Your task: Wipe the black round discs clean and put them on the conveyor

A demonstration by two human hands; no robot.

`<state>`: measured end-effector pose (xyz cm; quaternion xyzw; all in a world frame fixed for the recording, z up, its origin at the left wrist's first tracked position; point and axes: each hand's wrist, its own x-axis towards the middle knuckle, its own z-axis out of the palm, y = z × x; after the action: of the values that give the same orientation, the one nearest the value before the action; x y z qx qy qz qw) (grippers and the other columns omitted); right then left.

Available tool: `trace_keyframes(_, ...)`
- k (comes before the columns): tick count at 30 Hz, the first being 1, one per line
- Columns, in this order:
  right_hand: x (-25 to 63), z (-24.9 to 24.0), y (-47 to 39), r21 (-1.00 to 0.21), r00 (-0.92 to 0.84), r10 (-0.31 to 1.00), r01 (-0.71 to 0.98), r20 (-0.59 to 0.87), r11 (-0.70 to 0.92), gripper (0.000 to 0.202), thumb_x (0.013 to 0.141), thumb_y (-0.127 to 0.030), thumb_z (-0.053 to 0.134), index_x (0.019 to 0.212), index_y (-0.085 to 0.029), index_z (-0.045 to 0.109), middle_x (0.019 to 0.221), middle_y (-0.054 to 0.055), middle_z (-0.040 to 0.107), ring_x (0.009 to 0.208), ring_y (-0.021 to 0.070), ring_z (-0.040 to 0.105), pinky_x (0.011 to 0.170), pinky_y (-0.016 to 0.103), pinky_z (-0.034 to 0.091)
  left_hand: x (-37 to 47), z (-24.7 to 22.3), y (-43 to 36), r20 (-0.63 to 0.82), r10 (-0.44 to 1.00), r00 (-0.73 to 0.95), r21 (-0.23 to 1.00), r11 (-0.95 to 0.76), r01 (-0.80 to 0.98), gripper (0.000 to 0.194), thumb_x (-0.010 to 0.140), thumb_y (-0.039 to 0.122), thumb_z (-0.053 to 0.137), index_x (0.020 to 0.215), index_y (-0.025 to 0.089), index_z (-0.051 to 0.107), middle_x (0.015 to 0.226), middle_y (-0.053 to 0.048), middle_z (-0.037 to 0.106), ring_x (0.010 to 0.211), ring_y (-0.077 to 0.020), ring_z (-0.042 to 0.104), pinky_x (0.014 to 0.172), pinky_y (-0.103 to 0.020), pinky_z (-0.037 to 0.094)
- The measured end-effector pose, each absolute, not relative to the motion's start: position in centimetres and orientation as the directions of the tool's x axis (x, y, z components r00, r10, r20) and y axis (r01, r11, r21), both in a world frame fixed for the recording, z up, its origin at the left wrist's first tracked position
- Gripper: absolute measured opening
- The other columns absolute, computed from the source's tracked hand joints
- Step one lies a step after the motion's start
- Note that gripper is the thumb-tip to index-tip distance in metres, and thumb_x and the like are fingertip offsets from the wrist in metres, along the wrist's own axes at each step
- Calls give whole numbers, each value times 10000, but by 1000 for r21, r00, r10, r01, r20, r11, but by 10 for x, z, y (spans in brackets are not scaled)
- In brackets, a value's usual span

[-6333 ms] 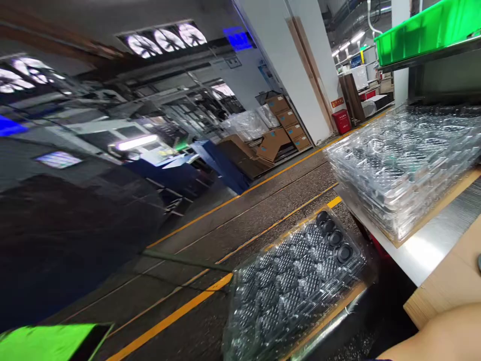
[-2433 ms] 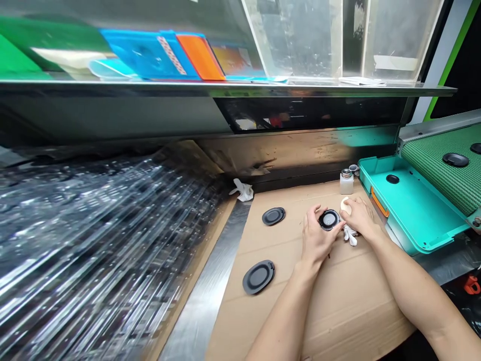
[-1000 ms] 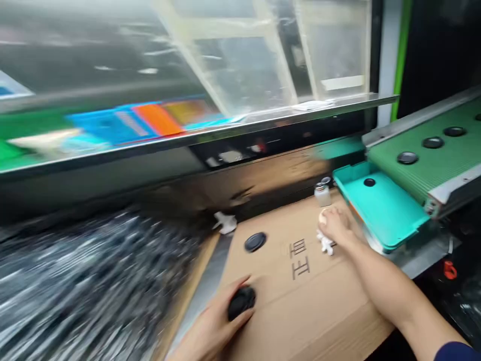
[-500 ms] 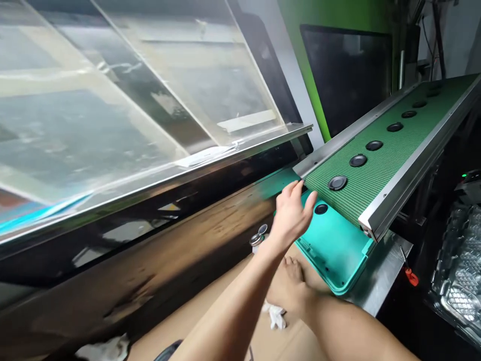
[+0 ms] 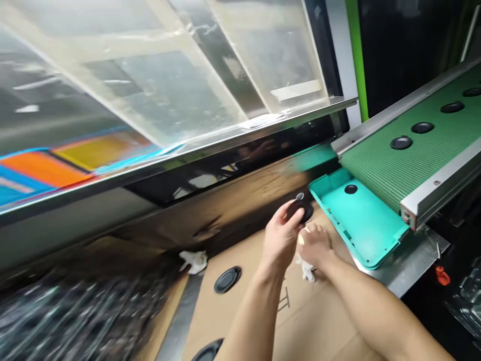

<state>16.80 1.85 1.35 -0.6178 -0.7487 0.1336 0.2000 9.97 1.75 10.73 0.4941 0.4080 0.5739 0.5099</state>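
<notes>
Left hand [image 5: 280, 238] is raised off the counter [image 5: 248, 306] w/ fingers [image 5: 291, 216] pinched on a black disc [image 5: 300, 209], held just left of the teal tray [image 5: 370, 233]. Right hand [image 5: 314, 245] sits on the cardboard right beside it, fingers curled on a pale pad [image 5: 301, 240] over a white cloth [image 5: 307, 269]. Risks, as I judge them: the pinch is only at the disc's rim, so it could slip and drop; the small bottle [image 5: 299, 196] behind the disc is close enough to get knocked by the disc or knuckles. Containers: tray holds one disc [image 5: 350, 189], nothing else seen in it; belt [image 5: 409, 155] above it carries 4 more in a row. Two loose discs on the counter, one [image 5: 227, 279] near, one [image 5: 208, 351] at the btm edge
</notes>
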Motion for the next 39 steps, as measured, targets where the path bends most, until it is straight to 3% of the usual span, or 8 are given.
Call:
trace_keyframes(3, 162, 21, 14, -407, -89, 985, 902, 146, 142, 283, 940, -302, 585, 1175, -160, 654, 1234, 164, 582, 1150, 305, 539, 953, 418, 465, 13, 59, 8, -66, 984, -165, 934, 3, -358, 415, 627, 211, 825, 1017, 209, 685, 1002, -17, 685, 775, -131, 611, 561, -203, 439)
trace_keyframes(6, 162, 37, 3, -355, -103, 986, 924, 129, 143, 285, 952, -358, 589, 1120, -149, 687, 1195, 185, 619, 1115, 318, 580, 885, 403, 489, -34, 18, -3, -147, 954, -263, 908, 25, -419, 339, 659, 138, 786, 975, 189, 676, 954, -12, 690, 724, -125, 619, 585, -232, 503)
trace_keyframes(10, 158, 48, -12, -286, -257, 963, 932, -78, 225, 163, 880, -283, 672, 990, -172, 715, 968, 142, 708, 885, 285, 675, 713, 335, 476, -45, -4, -13, -161, 966, -200, 853, 34, -521, 356, 670, 99, 809, 990, 174, 671, 905, -3, 698, 694, -112, 633, 523, -190, 466)
trace_keyframes(14, 149, 43, -12, -283, -320, 947, 908, 11, 309, 101, 922, -215, 598, 958, -197, 691, 944, 106, 716, 832, 241, 671, 657, 299, 412, -44, 1, -12, -231, 967, -110, 765, 110, -635, 290, 727, 71, 734, 1012, 124, 716, 901, -40, 725, 678, -99, 642, 483, -159, 443)
trace_keyframes(22, 123, 37, -19, -512, -318, 868, 709, 382, 485, 124, 967, -279, 570, 1013, -211, 664, 949, 15, 683, 864, 156, 617, 740, 230, 409, -38, 0, -8, -300, 954, 11, 603, 199, -772, 132, 855, 92, 582, 887, 108, 709, 936, -94, 734, 857, -179, 702, 788, -302, 603)
trace_keyframes(27, 119, 23, -18, -420, -294, 891, 800, 346, 428, 200, 972, -280, 585, 1145, -252, 680, 1050, 23, 677, 942, 171, 623, 776, 235, 423, -35, 6, -14, -246, 948, 203, 483, 302, -822, 303, 965, 280, 473, 1034, 80, 689, 1131, -192, 707, 1095, -290, 674, 962, -471, 567)
trace_keyframes(34, 113, 21, -18, -445, -352, 875, 759, 333, 475, 212, 1007, -271, 535, 1128, -240, 706, 1056, 47, 672, 935, 167, 621, 811, 237, 439, -16, 2, -17, -259, 953, 158, 490, 270, -829, 295, 991, 250, 450, 1122, 108, 673, 1103, -140, 723, 1111, -249, 670, 1063, -434, 510)
trace_keyframes(39, 108, 25, -25, -360, -451, 857, 778, 250, 515, 148, 960, -260, 570, 990, -230, 712, 1027, 33, 679, 890, 168, 621, 727, 241, 413, -20, 0, -16, -273, 946, 177, 476, 292, -829, 335, 1004, 303, 434, 1188, 123, 647, 1175, -164, 708, 1137, -271, 667, 1054, -479, 508)
